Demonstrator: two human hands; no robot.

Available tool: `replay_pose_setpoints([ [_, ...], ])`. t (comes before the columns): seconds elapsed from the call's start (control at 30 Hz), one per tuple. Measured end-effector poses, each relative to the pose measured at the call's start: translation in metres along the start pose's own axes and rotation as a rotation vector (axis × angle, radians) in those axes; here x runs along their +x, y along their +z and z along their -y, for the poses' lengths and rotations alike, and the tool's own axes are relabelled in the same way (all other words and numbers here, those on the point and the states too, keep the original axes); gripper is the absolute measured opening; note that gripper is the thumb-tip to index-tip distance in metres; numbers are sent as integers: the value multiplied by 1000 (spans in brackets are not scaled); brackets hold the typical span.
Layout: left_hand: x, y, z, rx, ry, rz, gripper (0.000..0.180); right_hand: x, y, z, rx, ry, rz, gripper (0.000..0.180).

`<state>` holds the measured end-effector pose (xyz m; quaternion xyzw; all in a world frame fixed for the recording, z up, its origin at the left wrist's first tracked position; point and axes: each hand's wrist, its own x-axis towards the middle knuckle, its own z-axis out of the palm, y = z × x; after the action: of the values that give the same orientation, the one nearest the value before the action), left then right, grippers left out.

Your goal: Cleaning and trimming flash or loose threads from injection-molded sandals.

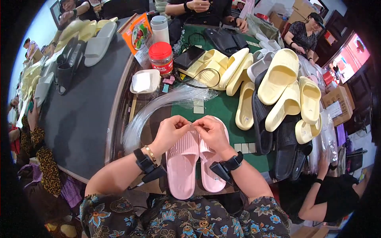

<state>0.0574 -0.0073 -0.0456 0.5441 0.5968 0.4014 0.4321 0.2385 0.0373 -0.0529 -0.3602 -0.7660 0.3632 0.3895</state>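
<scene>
Two pink slide sandals lie side by side, soles up, at the near edge of the green table mat: the left pink sandal (181,164) and the right pink sandal (209,174). My left hand (171,131) and my right hand (210,131) meet over their far ends, fingertips pinched together on something very small between them; I cannot make out what it is. Both wrists wear black bands with small black devices. A bundle of thin clear plastic strands (158,105) fans out just beyond my left hand.
A heap of pale yellow sandals (278,85) and black sandals (278,146) fills the right side. A red-lidded jar (161,57), a white dish (145,81), a white bottle (160,27) and a black phone (189,56) stand further back. Other people sit around the tables.
</scene>
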Motion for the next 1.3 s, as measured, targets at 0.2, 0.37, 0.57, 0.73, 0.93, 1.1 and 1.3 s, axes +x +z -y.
replay_pose_setpoints([
  [0.2,-2,3,-7,-9,16,-10,16,-1,1,-2,26,15,-14,9],
  [0.37,-5,4,-4,-9,31,-25,16,-3,-2,-1,-8,-2,30,9],
  [0.57,-4,5,-7,0,21,-10,17,-3,-1,0,109,73,32,12],
  [0.73,-4,6,-7,-38,44,-7,17,-3,-3,2,219,115,46,18],
  [0.93,-7,5,-6,-4,56,2,16,-6,0,-1,290,103,78,21],
  [1.1,-10,6,-9,-2,80,30,15,-8,-2,-3,273,146,142,22],
  [1.3,-11,5,-17,36,88,30,15,-7,-1,-1,319,126,98,20],
])
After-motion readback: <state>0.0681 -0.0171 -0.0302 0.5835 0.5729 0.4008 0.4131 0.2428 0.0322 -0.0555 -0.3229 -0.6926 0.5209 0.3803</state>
